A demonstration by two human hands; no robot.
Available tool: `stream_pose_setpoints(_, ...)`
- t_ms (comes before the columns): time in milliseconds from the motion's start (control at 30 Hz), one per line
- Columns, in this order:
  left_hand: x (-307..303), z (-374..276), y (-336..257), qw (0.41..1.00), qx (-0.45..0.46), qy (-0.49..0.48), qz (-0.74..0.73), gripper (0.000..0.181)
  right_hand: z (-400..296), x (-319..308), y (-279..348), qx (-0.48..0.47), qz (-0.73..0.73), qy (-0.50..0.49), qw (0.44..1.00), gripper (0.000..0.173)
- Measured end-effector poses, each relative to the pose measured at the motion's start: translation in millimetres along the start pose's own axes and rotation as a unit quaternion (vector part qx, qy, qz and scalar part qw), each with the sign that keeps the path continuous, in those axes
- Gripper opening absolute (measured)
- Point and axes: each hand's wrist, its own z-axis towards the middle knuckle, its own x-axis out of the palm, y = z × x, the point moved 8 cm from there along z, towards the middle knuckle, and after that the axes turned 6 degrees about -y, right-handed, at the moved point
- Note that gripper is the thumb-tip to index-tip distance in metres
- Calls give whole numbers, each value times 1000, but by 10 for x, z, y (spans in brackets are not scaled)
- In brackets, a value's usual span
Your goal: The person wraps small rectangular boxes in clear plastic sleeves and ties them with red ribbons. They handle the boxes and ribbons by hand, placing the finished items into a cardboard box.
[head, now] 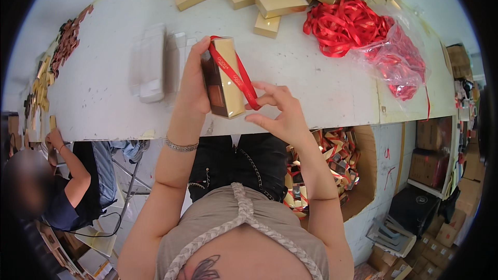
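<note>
My left hand (194, 81) holds a gold and dark brown box (233, 97) in a clear plastic sleeve, tilted upright above the table's near edge. A red printed ribbon (229, 70) runs slantwise across the box from its upper corner and stands off its right side in a loop. My right hand (278, 109) is beside the lower end of that loop, thumb and fingers apart, the fingertips at the ribbon; whether they pinch it cannot be told. Left of the box, clear plastic sleeves (149, 66) lie on the white table (342, 97).
Gold boxes (280, 2) are piled at the far side. Red ribbons (346, 25) lie heaped beside a plastic bag (404, 58). Below the table on the right, a cardboard carton (363, 171) holds ribboned boxes. Another person (74, 190) works at the far left, near small brown pieces (68, 42).
</note>
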Motion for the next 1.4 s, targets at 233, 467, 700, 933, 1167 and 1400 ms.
stream_pose_setpoints(233, 30, 12, -44, 998, 60, 14, 9, 37, -73, 333, -494, 197, 306, 3, 931, 33)
stream_pose_setpoints(467, 289, -71, -280, 963, 179, 167, 116, 65, -12, 296, -360, 191, 370, 28, 909, 25)
stream_pose_setpoints(700, 397, 78, -115, 990, 113, 89, -2, 37, 120, 206, -467, 120, 400, 29, 908, 12)
stream_pose_setpoints(933, 140, 396, 37, 977, 181, -97, -50, 23, -12, 583, -766, 214, 607, -108, 758, 11)
stream_pose_setpoints(1167, 187, 154, -70, 906, 381, -155, 100, 56, -54, 597, -632, 258, 731, -119, 620, 16)
stream_pose_setpoints(1400, 176, -38, -54, 886, 414, -159, 133, 59, -212, 106, -996, 268, 587, -232, 728, 18)
